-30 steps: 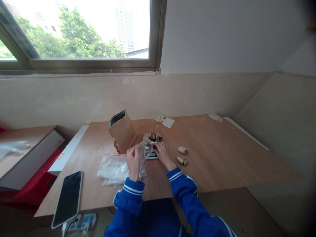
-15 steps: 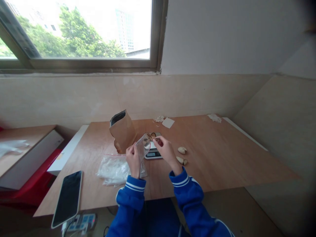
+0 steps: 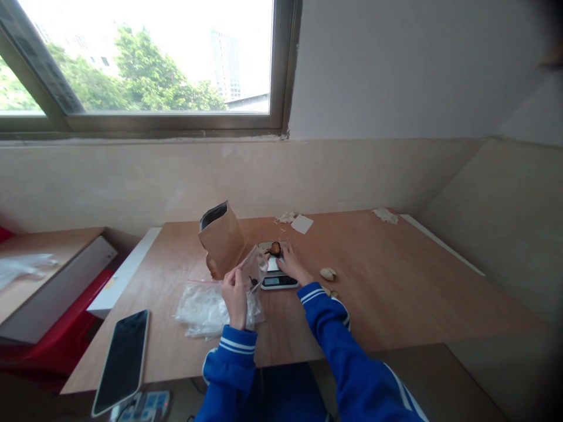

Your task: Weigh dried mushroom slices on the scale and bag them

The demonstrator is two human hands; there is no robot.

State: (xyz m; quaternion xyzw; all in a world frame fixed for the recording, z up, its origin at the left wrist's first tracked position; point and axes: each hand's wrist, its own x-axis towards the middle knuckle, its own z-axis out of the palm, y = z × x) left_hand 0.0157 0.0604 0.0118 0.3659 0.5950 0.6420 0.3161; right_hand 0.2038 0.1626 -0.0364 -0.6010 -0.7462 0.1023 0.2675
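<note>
My left hand [image 3: 234, 295] is closed round the edge of a small clear zip bag [image 3: 254, 268], held up over the table with a dark piece inside it. My right hand [image 3: 292, 265] reaches onto a small digital kitchen scale [image 3: 277, 275], its fingers by a brown piece [image 3: 275, 248] lying on the platform; whether they grip it does not show. An open brown paper bag [image 3: 221, 239] stands just left of the scale.
A heap of clear zip bags [image 3: 206, 306] lies under my left hand. Pale shell-like pieces [image 3: 328, 274] sit right of the scale. A phone [image 3: 124, 360] overhangs the near left edge of the wooden table [image 3: 396, 281]. Paper scraps [image 3: 301, 223] lie near the wall.
My right hand went from the mouth of the clear bag back onto the scale's platform. A dark piece now shows inside the bag. My left hand kept hold of the bag.
</note>
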